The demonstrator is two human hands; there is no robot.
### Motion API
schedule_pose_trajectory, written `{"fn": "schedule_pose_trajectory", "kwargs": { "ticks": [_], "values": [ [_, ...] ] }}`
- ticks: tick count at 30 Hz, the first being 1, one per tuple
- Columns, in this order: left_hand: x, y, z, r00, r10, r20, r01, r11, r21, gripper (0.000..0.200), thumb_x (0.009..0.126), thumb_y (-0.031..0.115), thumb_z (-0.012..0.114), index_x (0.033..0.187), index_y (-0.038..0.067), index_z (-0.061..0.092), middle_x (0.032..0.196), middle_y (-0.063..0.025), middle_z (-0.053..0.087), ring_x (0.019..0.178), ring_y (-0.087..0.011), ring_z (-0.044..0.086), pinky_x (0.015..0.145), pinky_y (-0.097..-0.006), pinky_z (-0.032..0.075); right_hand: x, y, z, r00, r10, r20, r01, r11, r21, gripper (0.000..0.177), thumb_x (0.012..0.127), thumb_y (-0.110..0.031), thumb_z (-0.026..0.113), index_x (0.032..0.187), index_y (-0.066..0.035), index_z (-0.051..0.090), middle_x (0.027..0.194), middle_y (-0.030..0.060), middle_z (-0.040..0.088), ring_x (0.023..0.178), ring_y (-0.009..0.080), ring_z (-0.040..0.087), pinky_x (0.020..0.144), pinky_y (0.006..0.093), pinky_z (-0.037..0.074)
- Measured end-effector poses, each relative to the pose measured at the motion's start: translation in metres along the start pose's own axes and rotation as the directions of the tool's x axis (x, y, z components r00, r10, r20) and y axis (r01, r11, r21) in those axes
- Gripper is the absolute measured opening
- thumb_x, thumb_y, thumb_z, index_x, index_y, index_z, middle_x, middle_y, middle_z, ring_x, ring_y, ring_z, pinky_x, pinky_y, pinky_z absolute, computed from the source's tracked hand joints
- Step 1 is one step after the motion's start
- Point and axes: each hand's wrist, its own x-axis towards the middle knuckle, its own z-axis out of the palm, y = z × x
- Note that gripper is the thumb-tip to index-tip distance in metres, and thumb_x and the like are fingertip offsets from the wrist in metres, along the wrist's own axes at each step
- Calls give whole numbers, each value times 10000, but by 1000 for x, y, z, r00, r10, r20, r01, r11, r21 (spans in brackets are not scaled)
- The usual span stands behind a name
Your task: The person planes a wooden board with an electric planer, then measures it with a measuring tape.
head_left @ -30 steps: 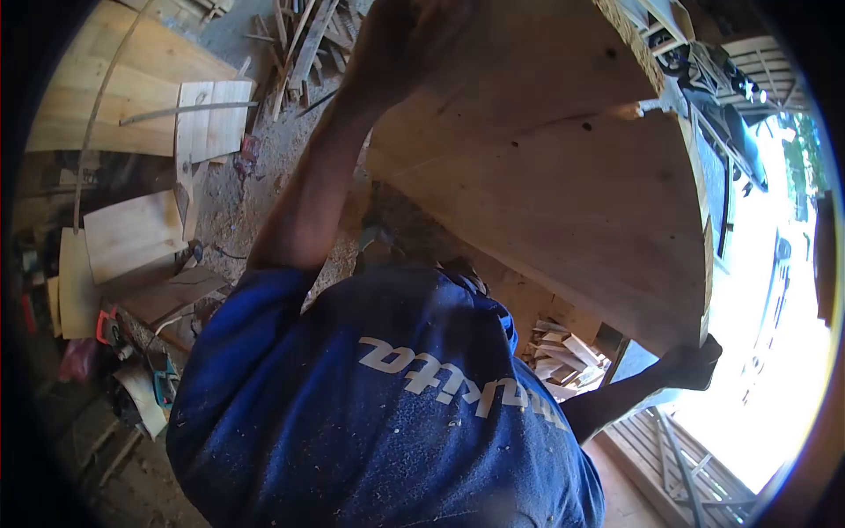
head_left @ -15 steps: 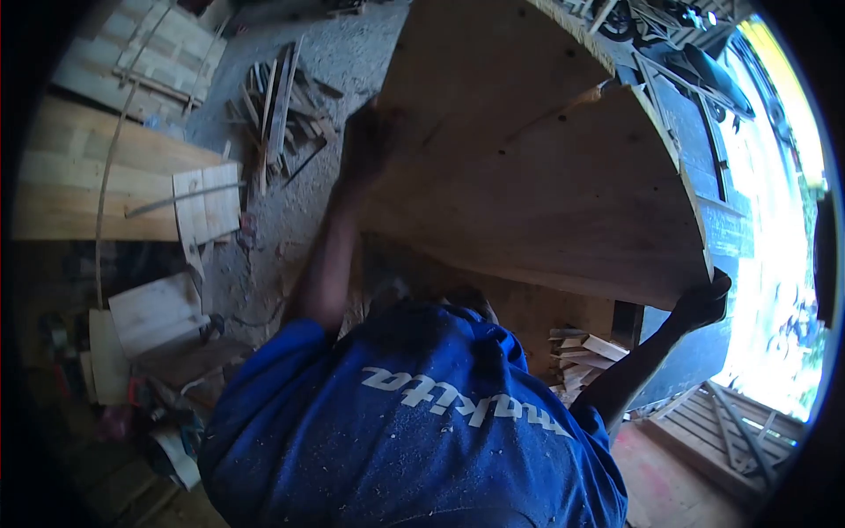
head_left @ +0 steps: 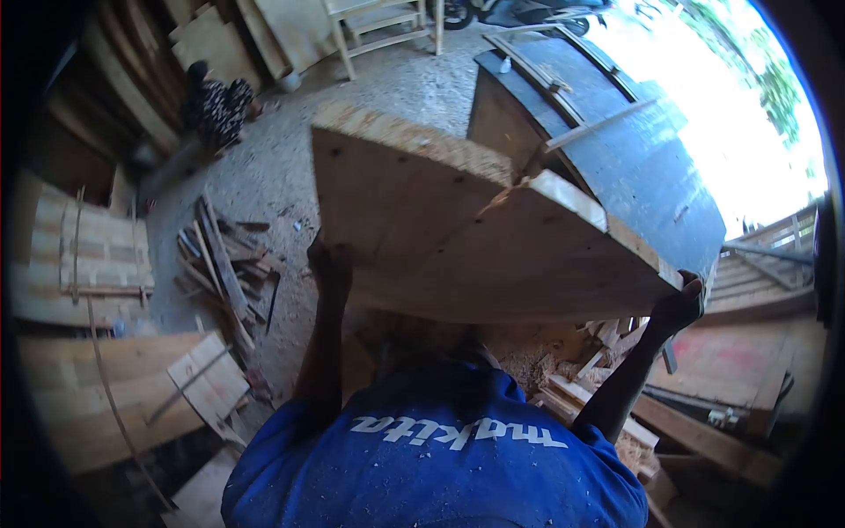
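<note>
Where the wooden slab [head_left: 458, 255] is: held up at arm's length in front of a sawdust-flecked blue makita shirt [head_left: 458, 480], tilted, with one broad face to the camera.
Hands: set well apart, the left hand [head_left: 331, 268] clamped on the slab's left edge, the right hand [head_left: 678, 308] curled around its right corner; some fingertips are hidden.
Slab's heft: probably weighty, judging by its thickness and breadth, so a load for two hands.
Slab's body: stiff by the look of it, unlikely to bend or give under the grip.
Rough edge [head_left: 414, 145]: coarse along the slab's upper side, likely to offer good friction but also splinters.
Split [head_left: 503, 199]: torn wood at the slab's upper edge, likely its weakest spot and a poor place to hold or twist.
Best hold: opposite side edges, clear of the split, much as the hands have it.
Around the slab: scrap lumber [head_left: 224, 255] to its left, offcuts [head_left: 563, 396] below its right side, a crouching person in patterned clothes [head_left: 220, 110] beyond its upper left.
</note>
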Motion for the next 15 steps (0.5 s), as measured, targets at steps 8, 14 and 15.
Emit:
{"fn": "schedule_pose_trajectory", "kwargs": {
  "ticks": [8, 14, 15],
  "values": [
    [14, -120, -12, 999, 41, 11, -42, 995, 86, 404, 1068, 283, 533, 1349, -2, 474, 1154, -136, 568, 1073, -249, 576, 953, -411, 490, -34, -56, -53, 972, -234, -22, 230, 965, -127, 616, 1111, -397, 329, 733, -13, 627, 694, 112, 574, 682, 271, 581, 673, 398, 464],
    [15, -83, -4, 997, 50, -54, -49, 999, 20, 526, 1078, 425, 494, 1358, -16, 442, 1242, -157, 520, 1153, -253, 528, 1019, -430, 447, -30, -44, -57, 980, -195, -28, 192, 977, -96, 573, 1100, -378, 359, 752, -17, 638, 719, 117, 602, 704, 288, 602, 684, 406, 471],
    [7, -83, 2, 998, 8, -61, -9, 1000, -4, 469, 1083, 378, 494, 1339, -13, 449, 1220, -145, 532, 1116, -238, 545, 960, -416, 478, -25, -36, -54, 981, -193, -19, 190, 978, -89, 563, 1099, -367, 364, 755, -17, 639, 728, 118, 611, 714, 293, 608, 691, 411, 476]
  ]
}}
